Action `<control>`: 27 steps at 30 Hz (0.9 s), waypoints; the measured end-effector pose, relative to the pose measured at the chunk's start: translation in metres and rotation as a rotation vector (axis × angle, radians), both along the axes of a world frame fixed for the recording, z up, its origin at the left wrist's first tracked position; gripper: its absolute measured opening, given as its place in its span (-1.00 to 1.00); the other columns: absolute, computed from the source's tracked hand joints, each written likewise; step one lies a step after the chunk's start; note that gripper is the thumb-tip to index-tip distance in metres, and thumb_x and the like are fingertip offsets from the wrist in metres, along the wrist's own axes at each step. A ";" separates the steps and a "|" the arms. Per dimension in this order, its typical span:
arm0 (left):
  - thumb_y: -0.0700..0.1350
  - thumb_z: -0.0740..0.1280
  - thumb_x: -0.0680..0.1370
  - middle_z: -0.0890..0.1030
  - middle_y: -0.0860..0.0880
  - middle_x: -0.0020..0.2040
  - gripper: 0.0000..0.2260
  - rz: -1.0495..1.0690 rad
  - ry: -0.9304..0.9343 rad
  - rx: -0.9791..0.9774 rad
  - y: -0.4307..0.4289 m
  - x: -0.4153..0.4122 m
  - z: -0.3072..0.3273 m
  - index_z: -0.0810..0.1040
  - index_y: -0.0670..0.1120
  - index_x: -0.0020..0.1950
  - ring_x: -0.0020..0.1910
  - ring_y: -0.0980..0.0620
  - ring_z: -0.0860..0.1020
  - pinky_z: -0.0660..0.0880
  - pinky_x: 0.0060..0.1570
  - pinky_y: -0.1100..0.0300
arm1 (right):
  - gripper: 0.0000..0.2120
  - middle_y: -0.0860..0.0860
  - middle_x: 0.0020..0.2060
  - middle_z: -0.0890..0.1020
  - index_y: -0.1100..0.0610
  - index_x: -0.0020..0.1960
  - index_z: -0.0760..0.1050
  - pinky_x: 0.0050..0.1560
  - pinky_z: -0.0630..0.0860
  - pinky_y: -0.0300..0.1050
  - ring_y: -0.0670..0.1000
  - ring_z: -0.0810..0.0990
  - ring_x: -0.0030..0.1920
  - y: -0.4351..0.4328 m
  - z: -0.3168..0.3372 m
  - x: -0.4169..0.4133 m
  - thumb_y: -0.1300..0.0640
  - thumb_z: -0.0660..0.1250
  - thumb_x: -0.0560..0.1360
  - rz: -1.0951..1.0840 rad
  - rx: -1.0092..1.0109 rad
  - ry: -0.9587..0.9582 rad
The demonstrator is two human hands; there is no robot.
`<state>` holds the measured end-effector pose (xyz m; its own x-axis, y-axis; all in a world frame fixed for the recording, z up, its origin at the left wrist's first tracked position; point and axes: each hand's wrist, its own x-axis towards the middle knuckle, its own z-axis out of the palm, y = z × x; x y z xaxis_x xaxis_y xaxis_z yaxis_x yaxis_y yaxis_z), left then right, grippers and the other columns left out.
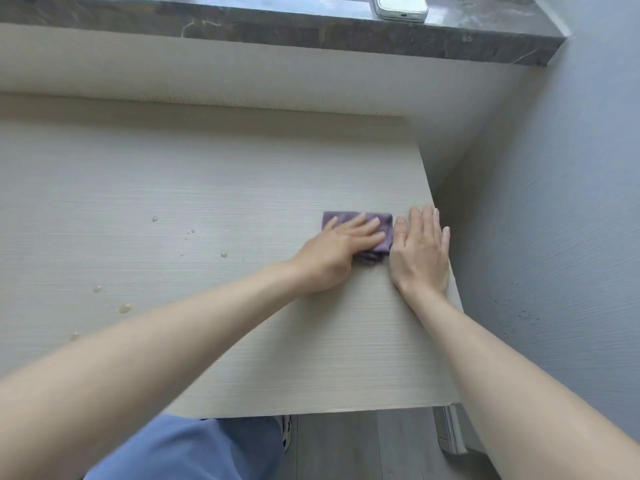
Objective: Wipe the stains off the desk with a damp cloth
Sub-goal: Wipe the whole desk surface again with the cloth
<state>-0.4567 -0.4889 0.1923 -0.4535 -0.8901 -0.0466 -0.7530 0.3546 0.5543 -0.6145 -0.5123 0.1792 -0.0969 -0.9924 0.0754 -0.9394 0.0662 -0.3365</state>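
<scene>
A folded purple cloth lies on the pale wood-grain desk near its right edge. My left hand presses flat on the cloth with straight fingers and covers most of it. My right hand rests flat on the desk just right of the cloth, fingers straight, close to the desk's right edge. Several small wet droplets dot the desk's left half, well away from the cloth, one of them near the middle.
A dark marble sill runs along the back, with a white phone lying on it. A grey wall stands close on the right. Below the desk's front edge are grey floor and my blue-trousered leg.
</scene>
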 end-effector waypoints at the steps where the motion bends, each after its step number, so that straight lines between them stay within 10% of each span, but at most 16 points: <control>1: -0.45 0.04 0.47 0.08 0.07 0.54 -0.33 -0.089 -0.009 0.005 0.008 0.004 -0.001 0.19 0.04 0.51 0.53 0.12 -0.04 -0.11 0.45 0.03 | -0.51 0.10 0.53 0.11 0.15 0.50 0.18 0.51 -0.13 0.00 0.03 -0.01 0.54 0.000 0.000 0.000 -0.03 -0.10 0.65 0.005 -0.005 -0.002; 5: -0.47 0.04 0.51 0.20 -0.01 0.50 -0.43 -0.234 0.046 0.044 -0.025 0.041 -0.003 0.33 -0.06 0.45 0.48 0.14 0.09 -0.04 0.49 0.04 | -0.51 0.09 0.53 0.11 0.15 0.49 0.19 0.51 -0.14 0.00 0.02 -0.02 0.54 -0.001 -0.001 0.000 -0.03 -0.11 0.65 0.003 0.003 -0.012; 10: -0.46 0.03 0.48 0.10 0.02 0.54 -0.37 0.139 -0.027 -0.009 -0.038 0.022 -0.002 0.23 -0.01 0.49 0.53 0.07 -0.02 -0.14 0.46 -0.01 | -0.50 0.09 0.53 0.10 0.15 0.49 0.18 0.51 -0.16 -0.01 0.02 -0.03 0.54 -0.002 -0.001 -0.002 -0.05 -0.12 0.64 0.007 0.001 -0.027; 17: -0.47 0.00 0.51 0.09 0.09 0.54 -0.36 -0.162 -0.017 0.086 0.006 0.028 -0.001 0.21 0.05 0.50 0.52 0.14 -0.03 -0.14 0.44 0.17 | -0.51 0.18 0.50 0.16 0.24 0.27 0.43 0.50 -0.14 -0.04 0.08 0.05 0.53 0.014 0.009 0.001 0.00 -0.10 0.58 0.037 -0.092 -0.218; 22: -0.42 0.02 0.52 0.04 0.01 0.56 -0.40 0.195 -0.028 0.040 0.000 -0.009 0.004 0.18 -0.01 0.51 0.54 0.04 -0.06 -0.14 0.48 -0.03 | -0.61 0.20 0.52 0.07 0.21 0.40 0.29 0.49 -0.18 0.03 0.10 -0.01 0.53 0.058 0.011 -0.007 0.12 0.10 0.60 0.011 0.004 -0.022; 27: -0.42 0.02 0.54 -0.01 0.04 0.56 -0.39 -0.023 -0.056 0.084 0.038 -0.019 0.003 0.12 0.02 0.53 0.54 0.06 -0.11 -0.15 0.48 -0.04 | -0.48 0.20 0.53 0.00 0.24 0.50 0.10 0.50 -0.16 0.04 0.10 -0.03 0.53 0.111 0.013 -0.030 0.03 0.05 0.62 -0.111 0.081 0.033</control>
